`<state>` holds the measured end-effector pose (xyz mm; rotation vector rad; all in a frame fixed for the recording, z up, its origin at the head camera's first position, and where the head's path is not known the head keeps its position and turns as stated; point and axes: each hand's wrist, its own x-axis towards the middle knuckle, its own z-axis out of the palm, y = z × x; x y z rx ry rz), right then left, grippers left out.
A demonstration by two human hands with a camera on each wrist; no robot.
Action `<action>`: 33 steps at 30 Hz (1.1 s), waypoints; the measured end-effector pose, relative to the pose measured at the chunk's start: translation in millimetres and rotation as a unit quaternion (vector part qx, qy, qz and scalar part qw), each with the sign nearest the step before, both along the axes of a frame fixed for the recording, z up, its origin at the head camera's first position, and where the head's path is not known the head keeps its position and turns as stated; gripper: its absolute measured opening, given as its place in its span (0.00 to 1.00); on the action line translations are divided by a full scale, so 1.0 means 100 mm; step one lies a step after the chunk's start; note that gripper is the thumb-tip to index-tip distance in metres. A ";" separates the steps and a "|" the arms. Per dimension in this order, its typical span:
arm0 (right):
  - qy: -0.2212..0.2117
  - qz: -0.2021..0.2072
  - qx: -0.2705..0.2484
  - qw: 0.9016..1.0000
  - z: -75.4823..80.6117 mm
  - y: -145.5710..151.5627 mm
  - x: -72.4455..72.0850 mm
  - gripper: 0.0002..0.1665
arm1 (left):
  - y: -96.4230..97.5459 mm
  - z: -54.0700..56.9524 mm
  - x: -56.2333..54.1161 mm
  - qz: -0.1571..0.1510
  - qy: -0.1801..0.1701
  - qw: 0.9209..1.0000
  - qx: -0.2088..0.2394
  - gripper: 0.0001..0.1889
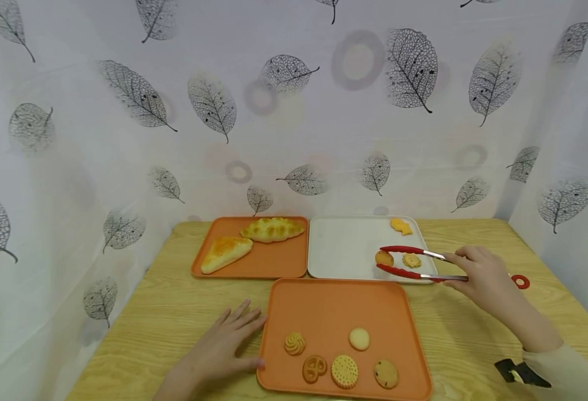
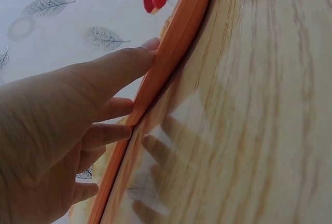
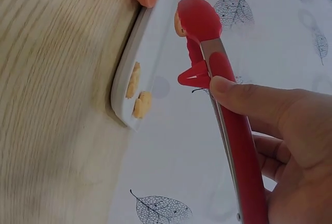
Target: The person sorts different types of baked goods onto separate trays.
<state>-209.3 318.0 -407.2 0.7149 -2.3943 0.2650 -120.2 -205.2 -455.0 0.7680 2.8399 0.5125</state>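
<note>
My right hand (image 1: 484, 275) grips a pair of red-tipped metal tongs (image 3: 236, 146) over the right part of the white tray (image 1: 344, 250). Between the tongs' tips sits a round brown cookie (image 1: 384, 258); in the right wrist view only its edge shows beside the red tip. A flower-shaped cookie (image 1: 411, 260) lies on the white tray, between the tongs' arms as seen from the head. At the tray's far right corner is a fish-shaped cookie (image 1: 401, 225). My left hand (image 1: 219, 348), fingers spread, touches the left rim of the near orange tray (image 2: 161, 68).
On the near orange tray (image 1: 344, 306) lie a swirl cookie (image 1: 294, 343), a pretzel cookie (image 1: 314, 368), a dotted round cookie (image 1: 344, 371) and other round ones. A far orange tray (image 1: 274, 264) adjoins the white tray and holds two bread pieces (image 1: 226, 254). A leaf-print curtain stands behind.
</note>
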 end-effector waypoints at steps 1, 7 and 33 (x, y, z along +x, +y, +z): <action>-0.002 -0.004 -0.002 1.000 -0.01 -0.01 -0.03 0.54 | 0.00 0.00 0.00 0.000 0.002 1.000 0.000 0.44; -0.015 -0.031 -0.002 0.999 -0.06 -0.05 -0.24 0.39 | 0.00 -0.01 0.00 -0.001 0.009 1.000 0.002 0.43; -0.150 -0.120 0.020 0.981 -0.06 -0.24 -0.87 0.28 | -0.01 0.00 -0.01 0.002 -0.009 1.000 -0.001 0.44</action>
